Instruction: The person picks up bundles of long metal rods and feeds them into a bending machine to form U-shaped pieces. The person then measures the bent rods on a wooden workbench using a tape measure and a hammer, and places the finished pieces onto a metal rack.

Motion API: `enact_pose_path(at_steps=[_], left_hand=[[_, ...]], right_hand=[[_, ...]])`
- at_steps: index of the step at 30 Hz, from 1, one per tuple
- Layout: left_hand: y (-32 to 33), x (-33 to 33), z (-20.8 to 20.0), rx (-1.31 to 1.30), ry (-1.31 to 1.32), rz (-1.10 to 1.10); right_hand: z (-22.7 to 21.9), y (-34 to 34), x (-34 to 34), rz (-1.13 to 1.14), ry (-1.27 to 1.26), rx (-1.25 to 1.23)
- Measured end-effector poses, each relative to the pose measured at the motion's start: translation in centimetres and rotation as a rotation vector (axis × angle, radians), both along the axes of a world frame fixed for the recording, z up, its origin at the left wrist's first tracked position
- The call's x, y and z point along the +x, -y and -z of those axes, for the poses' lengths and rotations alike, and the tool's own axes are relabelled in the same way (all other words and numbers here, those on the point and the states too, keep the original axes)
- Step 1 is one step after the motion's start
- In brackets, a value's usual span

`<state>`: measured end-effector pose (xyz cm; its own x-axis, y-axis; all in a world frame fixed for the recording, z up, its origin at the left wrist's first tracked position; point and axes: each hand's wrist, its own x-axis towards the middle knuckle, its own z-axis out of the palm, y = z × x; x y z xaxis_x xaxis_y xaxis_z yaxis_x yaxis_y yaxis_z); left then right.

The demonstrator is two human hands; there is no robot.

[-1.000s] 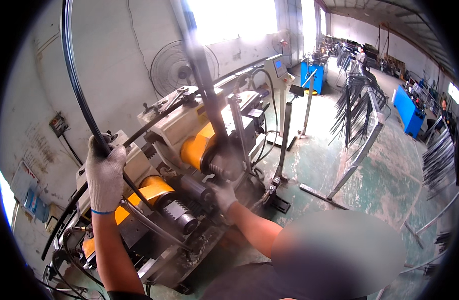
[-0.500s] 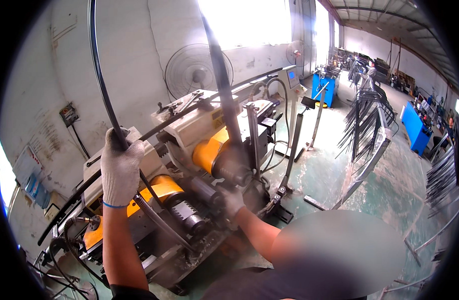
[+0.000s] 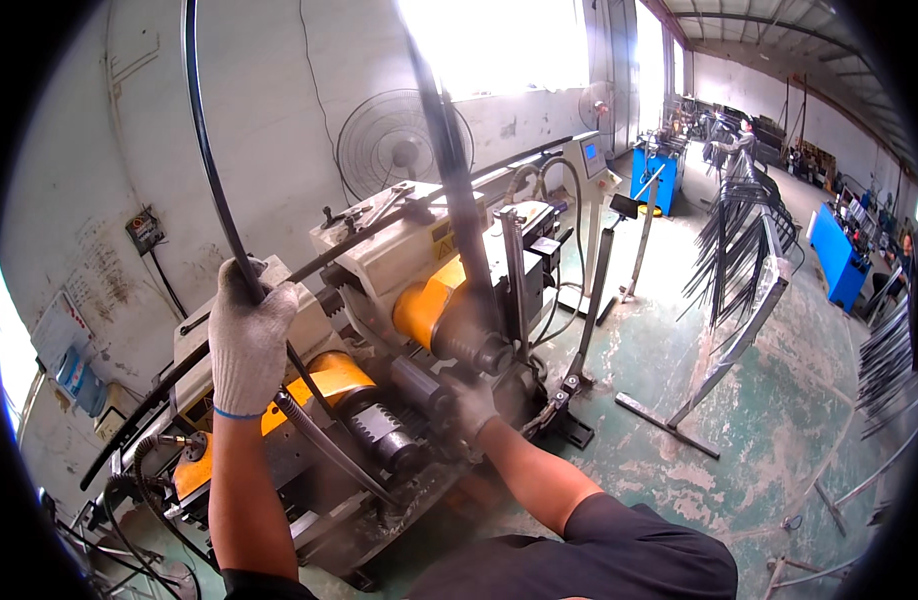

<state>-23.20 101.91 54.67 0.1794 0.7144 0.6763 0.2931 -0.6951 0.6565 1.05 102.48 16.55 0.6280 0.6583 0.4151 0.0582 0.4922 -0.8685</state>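
Observation:
My left hand (image 3: 251,335), in a white knit glove with a blue cuff edge, is closed around a long black rod (image 3: 207,150) that rises steeply past the top of the view. Below that fist the rod runs down toward a bending machine (image 3: 379,235) with cream housings and yellow parts. My right hand (image 3: 467,408), also gloved, is smeared and its fingers are indistinct; it is beside a dark cylinder (image 3: 419,385) low on the machine. A second dark bar (image 3: 446,150), blurred, slants down to the right-hand yellow head (image 3: 429,305). A ridged steel roller (image 3: 382,430) lies nearer my left forearm.
A wire fan (image 3: 404,150) stands behind the machine by the wall. Right of it are a control console (image 3: 589,165) and upright metal stands (image 3: 596,300). Bent black rods hang on a rack (image 3: 744,325). Farther off are blue workbenches (image 3: 837,258) and another person (image 3: 744,140).
The whole view has shifted slightly, with the machine a little farther right and lower. Both hands keep nearly the same places on it. A grey blurred patch at lower right is gone, showing my dark sleeve.

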Motion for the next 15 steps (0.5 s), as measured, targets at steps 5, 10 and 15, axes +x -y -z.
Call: enact_pose_path(at_steps=[5,10,15], left_hand=[[0.3,0.4,-0.5,-0.004,0.012,0.007],[-0.2,0.1,-1.4,-0.092,0.195,0.064],[1.5,-0.5,-5.4,-0.133,0.304,-0.043]], right_hand=[[1.6,-1.0,0.5,0.097,0.119,0.051],[0.6,-0.6,0.2,-0.139,-0.378,-0.134],[2.5,-1.4,-0.1,-0.029,0.019,-0.059]])
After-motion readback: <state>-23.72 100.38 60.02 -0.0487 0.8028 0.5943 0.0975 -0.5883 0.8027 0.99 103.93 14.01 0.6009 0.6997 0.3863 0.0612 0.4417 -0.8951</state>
